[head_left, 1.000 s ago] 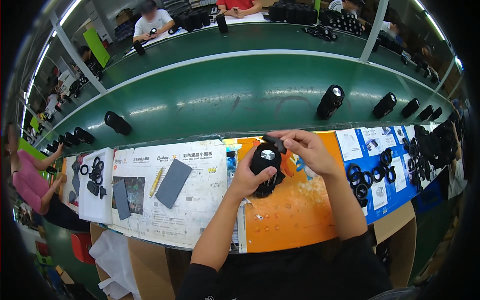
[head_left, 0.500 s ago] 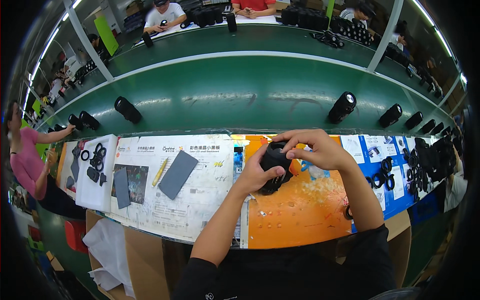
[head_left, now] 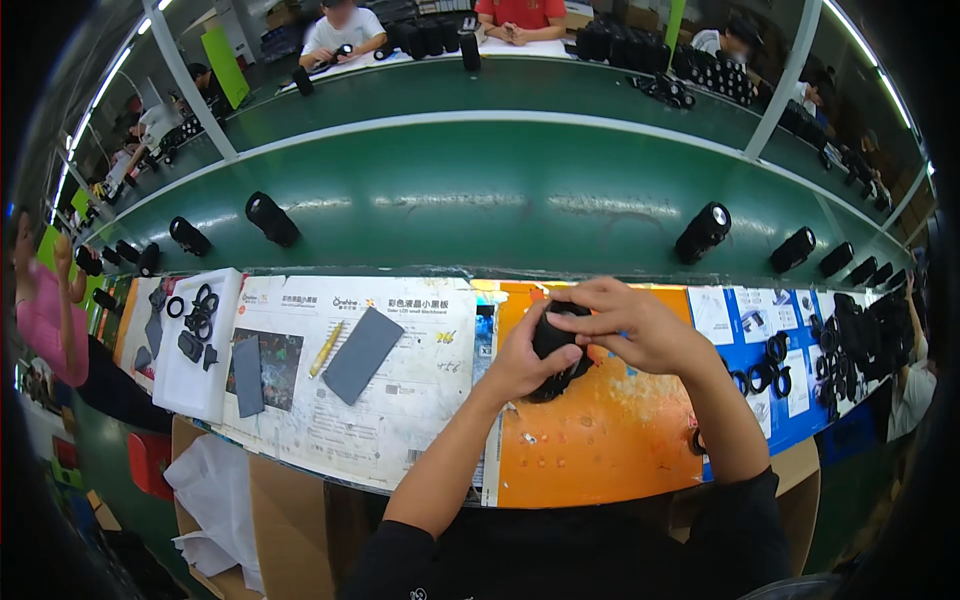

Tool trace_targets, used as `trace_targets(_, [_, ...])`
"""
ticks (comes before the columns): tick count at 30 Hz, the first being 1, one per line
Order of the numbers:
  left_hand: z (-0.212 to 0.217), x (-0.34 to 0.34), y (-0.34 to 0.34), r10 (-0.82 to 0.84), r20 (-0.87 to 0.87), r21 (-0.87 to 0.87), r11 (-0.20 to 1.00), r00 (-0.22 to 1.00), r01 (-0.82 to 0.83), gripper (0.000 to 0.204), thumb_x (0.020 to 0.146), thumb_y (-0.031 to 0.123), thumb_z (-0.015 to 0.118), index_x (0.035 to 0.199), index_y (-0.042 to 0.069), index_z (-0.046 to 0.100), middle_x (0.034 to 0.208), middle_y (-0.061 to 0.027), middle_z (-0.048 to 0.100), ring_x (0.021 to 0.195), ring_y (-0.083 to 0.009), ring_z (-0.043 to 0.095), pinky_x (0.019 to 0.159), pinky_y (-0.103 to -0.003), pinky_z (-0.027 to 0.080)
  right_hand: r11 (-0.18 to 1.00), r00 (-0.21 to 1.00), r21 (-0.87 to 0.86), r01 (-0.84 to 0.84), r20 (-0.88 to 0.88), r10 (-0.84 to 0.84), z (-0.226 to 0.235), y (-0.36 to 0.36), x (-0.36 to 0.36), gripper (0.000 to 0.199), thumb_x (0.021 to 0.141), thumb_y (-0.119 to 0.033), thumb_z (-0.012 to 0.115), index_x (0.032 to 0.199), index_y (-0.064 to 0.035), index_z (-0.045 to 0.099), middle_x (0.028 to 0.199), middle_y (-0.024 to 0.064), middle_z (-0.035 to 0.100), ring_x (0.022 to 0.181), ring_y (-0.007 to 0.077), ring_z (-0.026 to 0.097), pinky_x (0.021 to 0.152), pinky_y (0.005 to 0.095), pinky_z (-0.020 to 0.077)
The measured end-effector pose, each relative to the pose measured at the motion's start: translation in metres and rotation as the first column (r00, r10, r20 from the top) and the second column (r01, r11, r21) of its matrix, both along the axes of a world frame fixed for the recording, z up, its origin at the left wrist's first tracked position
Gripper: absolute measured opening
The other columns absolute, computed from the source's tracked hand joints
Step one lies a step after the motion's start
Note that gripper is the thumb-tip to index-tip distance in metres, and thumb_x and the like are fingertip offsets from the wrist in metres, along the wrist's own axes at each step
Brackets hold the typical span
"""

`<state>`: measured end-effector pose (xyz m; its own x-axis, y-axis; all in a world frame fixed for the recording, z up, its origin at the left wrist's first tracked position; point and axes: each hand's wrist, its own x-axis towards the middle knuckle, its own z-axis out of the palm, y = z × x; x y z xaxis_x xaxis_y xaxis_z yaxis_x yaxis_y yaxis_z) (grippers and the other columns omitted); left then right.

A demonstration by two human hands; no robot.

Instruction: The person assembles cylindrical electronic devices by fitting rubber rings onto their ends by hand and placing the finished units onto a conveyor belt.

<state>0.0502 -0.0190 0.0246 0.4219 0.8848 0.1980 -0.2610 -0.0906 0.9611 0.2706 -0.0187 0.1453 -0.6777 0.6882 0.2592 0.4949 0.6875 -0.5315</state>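
Observation:
A black cylindrical speaker [head_left: 558, 384] stands tilted over the orange board [head_left: 600, 450] in front of me. My left hand [head_left: 527, 362] is wrapped round its near left side, with the thumb across the front. Across its top end lie the fingers of my right hand [head_left: 640, 330], closed on the rim and hiding most of that end. Whether a small part sits under those fingers, I cannot tell. Left of the board, a dark grey flat pad [head_left: 363, 355] and a yellow pen [head_left: 326, 348] lie on white printed sheets.
Black rings and small parts fill a white foam tray [head_left: 190, 385] at left. More black rings [head_left: 768, 372] lie on a blue board [head_left: 725, 345] at right. Beyond the table, a green conveyor [head_left: 480, 215] carries several black speakers [head_left: 272, 220]. Co-workers sit across and to the left.
My right fingers have gone from pinching at the speaker's rim to lying over its top end. Speakers on the conveyor have shifted right. The co-worker at left has raised a hand from the conveyor.

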Motion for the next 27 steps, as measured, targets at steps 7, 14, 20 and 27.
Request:
trace_targets(7, [-0.011,-0.005,0.001,0.043,-0.204,0.124,0.992,0.978,-0.017,0.084,0.093,0.039,0.089,0.158,0.003,0.050,0.134,-0.0158,0.072,0.124,-0.0260,0.070,0.107,-0.037,0.054,0.982,0.986,0.095,-0.164,0.046,0.160,0.074,0.025,-0.028,0.029,0.103,-0.021,0.076,0.129,-0.0117,0.083,0.142,0.0134,0.076,0.134,0.0356,0.069,0.113,0.0485,0.0529])
trace_targets(14, [-0.076,-0.011,-0.001,0.183,-0.326,0.458,0.889,0.927,-0.015,0.061,0.093,0.021,0.088,0.147,0.004,0.063,0.143,-0.0132,0.071,0.130,-0.0300,0.068,0.110,-0.045,0.054,0.953,0.993,-0.301,0.027,0.115,0.008,0.002,0.010,-0.100,0.048,0.111,-0.049,0.056,0.124,-0.0126,0.084,0.119,0.0163,0.082,0.109,0.0383,0.077,0.096,0.0452,0.0590])
trace_targets(20, [-0.038,-0.012,0.005,-0.150,-0.108,-0.086,0.986,0.983,0.141,0.069,0.094,0.028,0.088,0.152,0.006,0.056,0.148,-0.0138,0.062,0.136,-0.0265,0.060,0.115,-0.042,0.049,0.979,0.995,-0.199,0.045,-0.073,-0.061,-0.008,0.026,-0.089,0.036,0.112,-0.036,0.060,0.122,-0.0111,0.084,0.107,0.0135,0.084,0.096,0.0313,0.080,0.089,0.0421,0.0619])
trace_targets(27, [-0.035,-0.022,0.026,0.179,0.479,-0.496,0.863,0.859,0.097,0.052,0.114,0.048,0.060,0.146,0.007,0.057,0.132,-0.0110,0.070,0.115,-0.0223,0.072,0.099,-0.040,0.062,0.907,0.630,-0.413,0.086,-0.683,-0.370,-0.068,0.076,-0.089,0.034,0.118,-0.021,0.054,0.118,0.0052,0.077,0.117,0.0124,0.081,0.108,0.0206,0.075,0.104,0.0365,0.0570])
